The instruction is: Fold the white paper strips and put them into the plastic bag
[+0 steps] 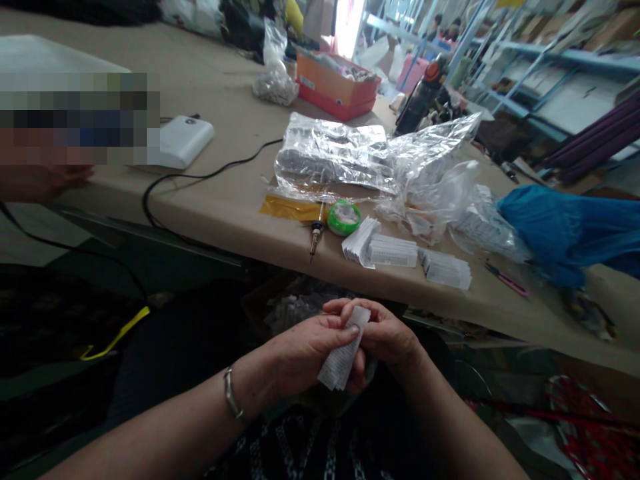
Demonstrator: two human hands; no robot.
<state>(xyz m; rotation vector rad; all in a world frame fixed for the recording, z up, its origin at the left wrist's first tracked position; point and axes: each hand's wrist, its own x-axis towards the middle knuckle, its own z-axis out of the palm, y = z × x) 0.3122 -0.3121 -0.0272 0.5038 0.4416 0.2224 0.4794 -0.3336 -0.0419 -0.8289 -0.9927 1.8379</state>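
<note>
My left hand (pixel 305 350), with a metal bangle on the wrist, grips a small stack of printed white labels (pixel 340 363) under its thumb. From the other side, my right hand (pixel 393 337) closes round the same labels with bent fingers. Both hands are above my lap, just in front of the table edge. On the table beyond them lie more labels in a fanned pile (pixel 360 241), a middle pile (pixel 395 252) and a right-hand pile (pixel 447 269). Beside these are a round green tin (pixel 343 219) and a pen-like tool with a metal tip (pixel 316 233).
Clear plastic packaging (pixel 335 157) covers the table's middle. Pink-handled snips (pixel 507 279) and blue fabric (pixel 575 223) lie to the right. An orange-red box (pixel 337 87) and a dark bottle (pixel 420 97) stand behind. Another person's hand (pixel 45 180) is at left, near a white power bank (pixel 185 141).
</note>
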